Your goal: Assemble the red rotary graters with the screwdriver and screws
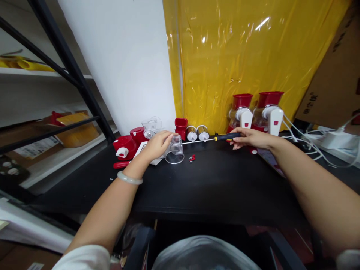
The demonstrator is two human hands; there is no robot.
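My left hand is closed on a clear plastic housing that rests on its side on the black table. In my right hand is a screwdriver with a dark blue and yellow handle. Its long shaft points left, and the tip reaches the clear housing; whether it sits in a hole I cannot tell. Small red pieces lie on the table just right of the housing. Behind them stand two metal drums with white ends, beside a red plastic part.
Red bases with a white knob and another clear part stand on the left. Two assembled red-and-white graters are at the back right, near white cables and a power strip. A black metal shelf frame borders the left.
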